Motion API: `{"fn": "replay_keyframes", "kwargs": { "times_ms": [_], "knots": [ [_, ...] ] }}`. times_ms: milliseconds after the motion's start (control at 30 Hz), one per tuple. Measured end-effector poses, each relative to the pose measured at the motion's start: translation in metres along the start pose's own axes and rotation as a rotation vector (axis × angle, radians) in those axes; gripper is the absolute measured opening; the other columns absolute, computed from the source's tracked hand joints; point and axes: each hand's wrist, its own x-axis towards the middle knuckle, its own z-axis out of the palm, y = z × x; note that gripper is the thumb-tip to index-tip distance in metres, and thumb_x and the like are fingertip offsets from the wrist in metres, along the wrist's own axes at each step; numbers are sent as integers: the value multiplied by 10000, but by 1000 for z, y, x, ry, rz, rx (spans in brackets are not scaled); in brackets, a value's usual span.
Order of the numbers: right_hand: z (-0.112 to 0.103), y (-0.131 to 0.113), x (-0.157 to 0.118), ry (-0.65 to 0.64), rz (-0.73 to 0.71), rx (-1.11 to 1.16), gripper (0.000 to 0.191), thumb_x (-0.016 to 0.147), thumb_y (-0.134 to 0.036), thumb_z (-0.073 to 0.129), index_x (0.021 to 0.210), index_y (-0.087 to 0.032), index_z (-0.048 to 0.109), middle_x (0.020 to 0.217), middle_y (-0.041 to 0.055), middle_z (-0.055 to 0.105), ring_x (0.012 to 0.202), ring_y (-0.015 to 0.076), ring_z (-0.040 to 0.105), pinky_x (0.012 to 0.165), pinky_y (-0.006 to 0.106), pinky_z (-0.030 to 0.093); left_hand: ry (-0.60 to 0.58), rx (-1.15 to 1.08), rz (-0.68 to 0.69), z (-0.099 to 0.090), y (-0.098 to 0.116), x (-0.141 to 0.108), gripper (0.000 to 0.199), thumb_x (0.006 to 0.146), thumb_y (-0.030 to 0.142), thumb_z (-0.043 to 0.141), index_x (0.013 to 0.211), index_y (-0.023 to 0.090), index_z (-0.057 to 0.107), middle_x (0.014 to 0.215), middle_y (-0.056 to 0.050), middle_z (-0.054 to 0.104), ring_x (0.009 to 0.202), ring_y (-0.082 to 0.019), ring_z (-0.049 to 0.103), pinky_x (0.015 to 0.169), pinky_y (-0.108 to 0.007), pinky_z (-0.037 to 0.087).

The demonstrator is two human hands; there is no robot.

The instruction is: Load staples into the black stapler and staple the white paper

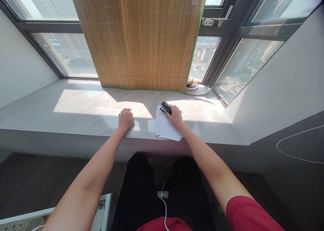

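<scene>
1. While the right hand (pixel 175 117) is closed around a black stapler (pixel 165 107), the left hand (pixel 126 118) rests on the pale sill (pixel 76 121) with its fingers curled; whether it holds anything cannot be told.
2. The 2 hands are apart, with bare sill and part of the paper between them.
3. The stapler is over the upper part of the white paper (pixel 165 127), tilted, its far end pointing up and left towards the window. Actual contact between stapler and paper cannot be confirmed.
4. The paper lies flat on the sill, its near edge reaching the sill's front edge. The number of sheets cannot be determined.
5. A bamboo blind (pixel 149 38) with green edging hangs before the dark window frame (pixel 224 31).
6. A stack of round, plate-like items (pixel 193 88) stands beside the blind's lower right corner.
7. A white cable (pixel 165 210) runs between the person's black-clad legs (pixel 136 190).
</scene>
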Motion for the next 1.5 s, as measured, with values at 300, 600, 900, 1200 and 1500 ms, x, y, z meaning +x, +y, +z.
{"fn": "replay_keyframes", "kwargs": {
  "times_ms": [300,600,900,1200,1500],
  "knots": [
    [-36,29,-25,76,-93,287,359,836,-250,730,1192,-221,764,1193,121,784,1121,341,682,1027,520,538,-375,-16,641,27,84,-55,537,1081,461,482,1582,280,551,1709,-115,524,1629,-360,404,1365,-660,197],
    [-36,17,-80,-46,-246,281,350,886,-198,703,1223,-250,779,1151,92,802,1099,324,660,1016,510,548,-258,-99,587,27,74,-53,506,984,444,628,1429,202,601,1454,-178,641,1413,-389,580,1262,-596,349],
    [-39,15,-95,228,-35,274,170,845,-335,793,987,-243,778,1057,102,830,1045,339,733,948,503,591,-214,-191,567,36,69,-51,451,949,456,680,1333,221,663,1393,-172,642,1445,-421,546,1310,-661,267],
    [-35,16,-95,217,141,398,186,781,-407,825,889,-259,795,1058,76,861,876,292,773,877,471,643,-314,-435,484,31,64,-46,663,879,624,777,1399,247,614,1278,-113,653,1212,-344,670,1062,-512,549],
    [-49,10,-78,-51,-113,367,478,756,-409,831,1203,-251,772,1217,99,827,1146,325,755,1034,505,593,-314,-450,555,29,62,-47,603,813,377,752,1386,227,639,1265,-121,651,1223,-343,662,1108,-528,531]
  ]
}}
